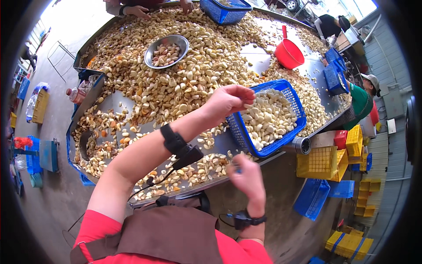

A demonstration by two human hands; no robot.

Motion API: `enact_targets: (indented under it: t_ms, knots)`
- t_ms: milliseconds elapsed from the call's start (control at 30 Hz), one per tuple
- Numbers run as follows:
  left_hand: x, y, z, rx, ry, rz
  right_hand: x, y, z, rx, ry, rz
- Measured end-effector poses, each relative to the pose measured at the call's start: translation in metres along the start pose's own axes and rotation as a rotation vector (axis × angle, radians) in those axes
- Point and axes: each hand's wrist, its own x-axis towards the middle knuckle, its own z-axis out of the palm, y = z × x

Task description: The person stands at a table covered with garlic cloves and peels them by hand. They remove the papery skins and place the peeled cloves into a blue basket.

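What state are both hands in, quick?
Left hand: partly curled by the clove-filled blue basket; cannot tell if holding anything.
Right hand: motion-blurred; cannot tell if open, closed or holding.

no lettering can be read

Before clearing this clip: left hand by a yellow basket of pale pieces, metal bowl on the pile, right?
One slip: the head view shows the basket by the left hand is blue, not yellow. The metal bowl is on the pile.
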Motion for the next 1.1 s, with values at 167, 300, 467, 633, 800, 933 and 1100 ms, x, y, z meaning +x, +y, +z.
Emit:
enact_targets:
  t_ms: [167, 300, 467, 633, 800, 933, 1100]
  knots:
    - [0.019, -0.003, 0.020, 0.192, -0.140, 0.153, 0.032, 0.030, -0.054, -0.269, 0.755, -0.072]
    - [-0.009, -0.012, -0.036, 0.802, 0.121, 0.245, 0.021, 0.018, -0.051, 0.016, 0.619, 0.081]
    - [-0.137, -0.062, -0.127, 1.272, 0.109, 0.228, 0.021, 0.000, -0.013, 0.285, 0.166, -0.009]
    - [-0.271, -0.113, -0.142, 1.542, -0.431, -0.009, 0.055, -0.002, 0.042, 0.061, -0.123, -0.068]
    - [-0.346, -0.059, -0.195, 2.125, -0.025, -0.887, 0.075, 0.020, 0.054, -0.064, -0.185, 0.041]
    - [-0.302, -0.056, -0.165, 1.896, 0.435, -0.323, 0.096, 0.015, 0.071, -0.237, -0.171, -0.045]
    - [-0.190, -0.152, -0.147, 1.741, 0.109, 0.041, 0.115, 0.022, 0.091, -0.418, -0.146, -0.048]
